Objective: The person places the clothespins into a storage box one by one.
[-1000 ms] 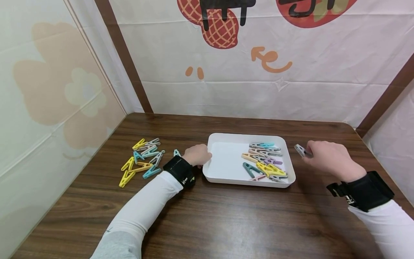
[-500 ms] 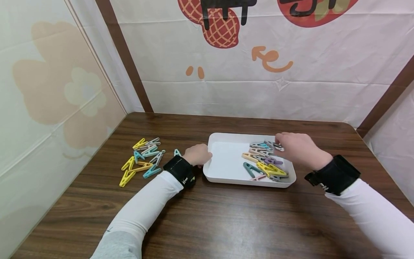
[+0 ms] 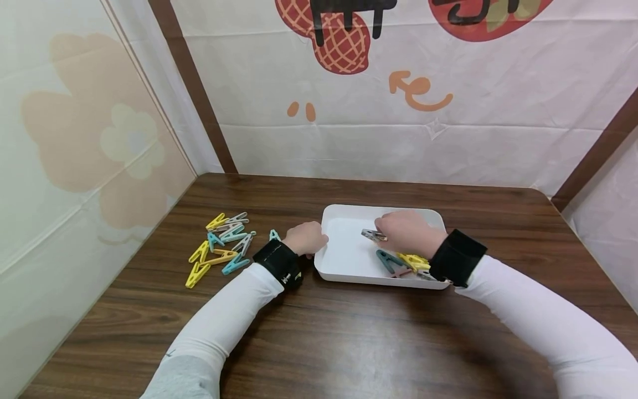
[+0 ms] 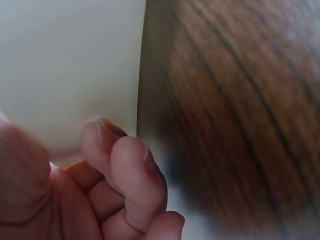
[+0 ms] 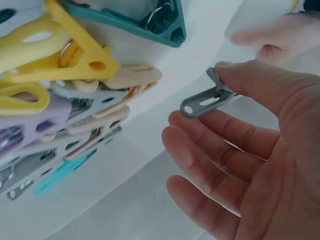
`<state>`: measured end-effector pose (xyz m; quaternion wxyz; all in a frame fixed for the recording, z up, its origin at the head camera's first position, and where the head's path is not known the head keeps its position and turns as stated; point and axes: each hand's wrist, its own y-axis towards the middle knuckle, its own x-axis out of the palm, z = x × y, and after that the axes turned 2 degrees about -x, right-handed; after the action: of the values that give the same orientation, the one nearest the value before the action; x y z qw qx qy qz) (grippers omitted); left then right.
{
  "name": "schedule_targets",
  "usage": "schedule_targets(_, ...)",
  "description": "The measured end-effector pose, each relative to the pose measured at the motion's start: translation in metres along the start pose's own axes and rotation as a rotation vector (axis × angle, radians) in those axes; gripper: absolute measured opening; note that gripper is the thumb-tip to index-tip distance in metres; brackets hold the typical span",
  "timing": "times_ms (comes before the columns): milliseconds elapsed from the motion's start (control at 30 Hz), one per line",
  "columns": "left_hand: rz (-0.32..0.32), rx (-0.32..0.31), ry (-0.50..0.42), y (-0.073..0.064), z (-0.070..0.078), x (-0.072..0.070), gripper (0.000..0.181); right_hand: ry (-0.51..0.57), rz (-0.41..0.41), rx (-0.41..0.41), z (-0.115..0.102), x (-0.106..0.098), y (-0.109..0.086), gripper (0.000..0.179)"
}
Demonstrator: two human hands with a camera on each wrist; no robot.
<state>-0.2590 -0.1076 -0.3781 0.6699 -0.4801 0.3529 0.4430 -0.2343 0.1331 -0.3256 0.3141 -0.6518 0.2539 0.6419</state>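
Note:
My right hand (image 3: 406, 230) is over the white tray (image 3: 344, 266), pinching a grey clothespin (image 5: 207, 102) between thumb and fingertips. In the head view that clothespin (image 3: 374, 235) points left over the bare side of the tray. Beneath and beside the hand lie several clothespins, among them a dark green one (image 3: 389, 259) and yellow ones (image 3: 416, 261); the hand hides many of them. My left hand (image 3: 305, 238) grips the tray's left edge, and in the left wrist view its curled fingers (image 4: 137, 175) are at the tray's wall (image 4: 75, 65).
On the brown wooden table (image 3: 319, 343), a loose group of yellow, blue and grey clothespins (image 3: 221, 249) lies left of the tray. One light blue clothespin (image 3: 274, 235) is just behind my left wrist. A printed white curtain (image 3: 349, 144) hangs behind the table.
My right hand has moved left from beside the tray to over it, carrying the grey clothespin. My left hand stays on the tray's edge.

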Motion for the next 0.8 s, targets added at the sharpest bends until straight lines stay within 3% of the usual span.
schedule_targets(167,0.002,-0.004,0.009,0.000,0.001,0.000,0.030,0.009,-0.087,-0.009,-0.003,0.004,0.015,0.019)
schedule_targets(433,-0.001,-0.023,0.016,-0.001,0.002,0.000,0.029,-0.097,0.011,-0.056,-0.003,0.010,0.032,0.015)
schedule_targets(800,-0.006,-0.014,0.009,0.000,0.001,0.000,0.030,-0.145,-0.060,-0.047,-0.001,0.021,0.038,0.013)
